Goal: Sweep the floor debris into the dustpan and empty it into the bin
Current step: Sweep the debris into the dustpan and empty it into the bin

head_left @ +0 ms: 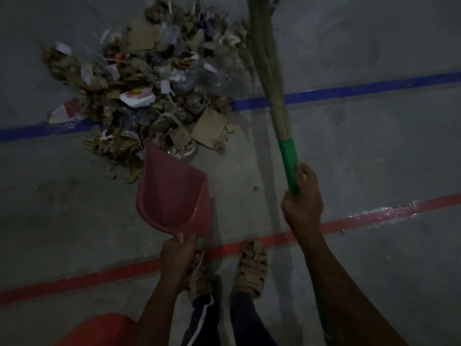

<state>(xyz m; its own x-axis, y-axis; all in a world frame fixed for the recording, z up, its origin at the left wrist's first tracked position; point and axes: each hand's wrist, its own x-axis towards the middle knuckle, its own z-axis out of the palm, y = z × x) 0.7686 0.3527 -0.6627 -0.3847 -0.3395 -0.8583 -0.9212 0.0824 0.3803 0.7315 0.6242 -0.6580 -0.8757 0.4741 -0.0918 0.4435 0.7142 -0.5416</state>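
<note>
A heap of debris [149, 86], made of dry leaves, cardboard scraps, paper and plastic, lies on the grey floor ahead of me. My left hand [178, 255] grips the handle of a red dustpan [172, 191], whose open mouth points at the near edge of the heap. My right hand [303, 198] grips the green handle of a grass broom [268, 71]. The broom's bristles reach up along the right side of the heap and look blurred.
A blue tape line [349, 92] crosses the floor under the heap, and a red tape line [99, 277] runs nearer to me. My sandalled feet [252, 268] stand at the red line. An orange object [99, 330] sits at the bottom left.
</note>
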